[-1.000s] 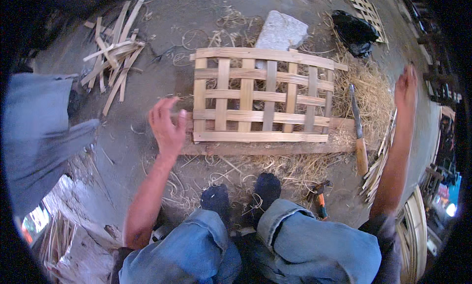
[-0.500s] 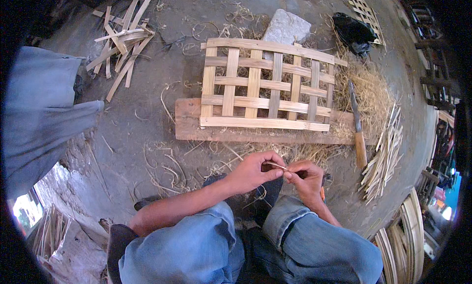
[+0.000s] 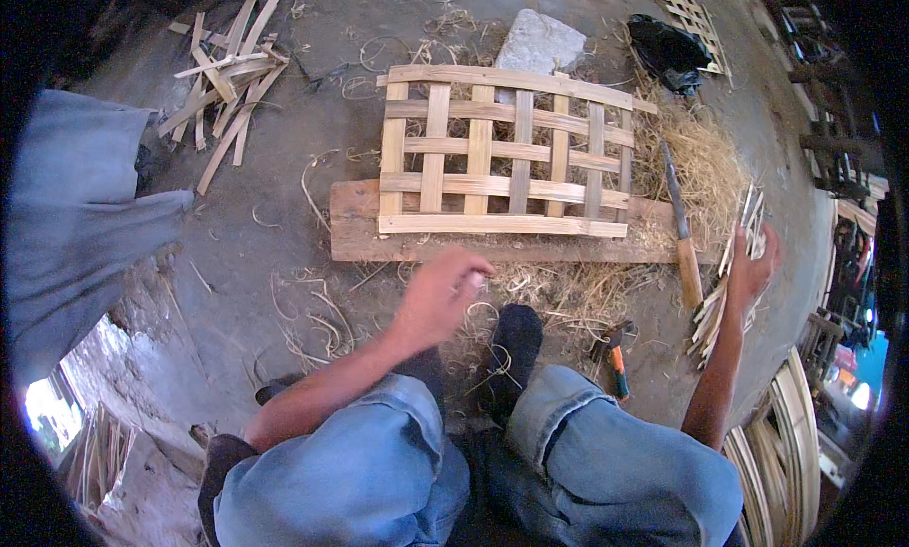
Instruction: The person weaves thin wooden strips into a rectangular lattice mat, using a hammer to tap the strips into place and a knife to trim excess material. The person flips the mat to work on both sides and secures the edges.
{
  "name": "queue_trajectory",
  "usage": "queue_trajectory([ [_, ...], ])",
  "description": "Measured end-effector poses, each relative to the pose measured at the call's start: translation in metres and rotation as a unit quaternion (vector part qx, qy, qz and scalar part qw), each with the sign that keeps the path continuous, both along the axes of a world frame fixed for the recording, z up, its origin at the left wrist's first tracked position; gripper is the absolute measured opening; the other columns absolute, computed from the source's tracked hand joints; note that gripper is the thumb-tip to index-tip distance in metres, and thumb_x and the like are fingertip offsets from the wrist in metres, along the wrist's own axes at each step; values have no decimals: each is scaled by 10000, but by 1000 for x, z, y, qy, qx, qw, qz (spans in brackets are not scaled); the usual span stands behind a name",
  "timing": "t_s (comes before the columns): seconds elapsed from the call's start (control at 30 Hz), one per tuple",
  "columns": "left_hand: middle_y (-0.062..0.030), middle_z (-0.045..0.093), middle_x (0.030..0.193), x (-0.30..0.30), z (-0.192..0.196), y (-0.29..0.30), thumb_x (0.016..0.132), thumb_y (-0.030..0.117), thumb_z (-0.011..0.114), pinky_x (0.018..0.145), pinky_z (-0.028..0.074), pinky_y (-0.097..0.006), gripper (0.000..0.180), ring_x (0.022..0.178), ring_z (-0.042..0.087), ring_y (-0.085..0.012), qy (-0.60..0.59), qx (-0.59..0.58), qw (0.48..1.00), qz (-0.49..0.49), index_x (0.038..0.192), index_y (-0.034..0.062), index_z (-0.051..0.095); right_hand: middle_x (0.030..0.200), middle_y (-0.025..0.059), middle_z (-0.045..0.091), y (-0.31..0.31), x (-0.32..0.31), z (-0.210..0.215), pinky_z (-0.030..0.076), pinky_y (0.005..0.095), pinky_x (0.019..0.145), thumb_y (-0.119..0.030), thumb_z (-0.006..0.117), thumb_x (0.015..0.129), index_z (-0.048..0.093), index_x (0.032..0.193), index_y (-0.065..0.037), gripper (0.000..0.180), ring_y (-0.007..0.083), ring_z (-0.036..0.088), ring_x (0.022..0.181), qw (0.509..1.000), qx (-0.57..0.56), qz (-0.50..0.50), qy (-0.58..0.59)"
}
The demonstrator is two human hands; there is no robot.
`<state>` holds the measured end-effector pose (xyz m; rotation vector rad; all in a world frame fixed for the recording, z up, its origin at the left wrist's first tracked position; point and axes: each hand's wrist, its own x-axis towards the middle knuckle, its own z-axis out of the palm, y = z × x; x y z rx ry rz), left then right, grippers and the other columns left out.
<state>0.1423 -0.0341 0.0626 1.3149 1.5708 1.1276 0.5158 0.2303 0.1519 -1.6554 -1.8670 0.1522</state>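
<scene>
Over the upper end of a heap of thin split bamboo strips (image 3: 712, 322), my right hand (image 3: 755, 266) reaches with fingers apart; its fingertips are at the strips, with no firm grip showing. My left hand (image 3: 437, 296) hovers above the floor near the board's front edge, fingers curled but smeared by motion. Whether it holds anything, I cannot see. Beyond it, a woven lattice panel of flat bamboo slats (image 3: 478, 185) lies partly on a wooden board (image 3: 355, 235).
A long knife (image 3: 687, 263) with a wooden handle lies beside the strips. An orange-handled tool (image 3: 618, 369) is near my right knee. Around them are a stone block (image 3: 540, 44), a black plastic bag (image 3: 663, 50), shavings (image 3: 705, 159) and loose slats (image 3: 241, 83). A person's clothed leg (image 3: 85, 159) is at left.
My hands have come apart from a thin strip held between them. The right hand has moved right to the strip heap, uncovering the orange-handled tool; the left has shifted left and slightly forward.
</scene>
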Motion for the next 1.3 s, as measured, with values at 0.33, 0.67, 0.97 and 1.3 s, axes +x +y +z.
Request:
queue_trajectory([
  [0.33,-135,583,956,-49,-26,16,896,30,555,771,487,-391,116,873,595,-310,116,39,987,105,1000,47,602,1074,68,625,-109,-183,-68,485,416,852,-161,768,727,680,1038,-76,334,283,592,1003,898,-39,421,-120],
  [0.67,-123,577,963,-48,-28,17,897,24,555,756,488,-378,119,876,590,-302,124,43,986,104,1005,45,601,1031,66,605,-106,-186,-85,480,413,844,-127,745,742,668,984,-88,257,291,578,975,908,-62,400,-105],
  [0.97,-124,572,963,-50,-31,18,898,24,559,735,490,-363,123,843,584,-282,114,45,987,102,1011,44,603,1058,70,612,-109,-187,-83,509,404,818,-131,752,742,666,993,-79,270,297,589,966,910,-70,392,-114],
  [1.3,-131,627,957,-18,-26,12,847,33,634,807,489,-403,221,906,627,-305,92,37,991,88,1059,55,575,1007,95,672,-140,-209,-65,504,404,865,-167,756,781,702,1013,-63,260,294,619,969,893,-184,410,18],
])
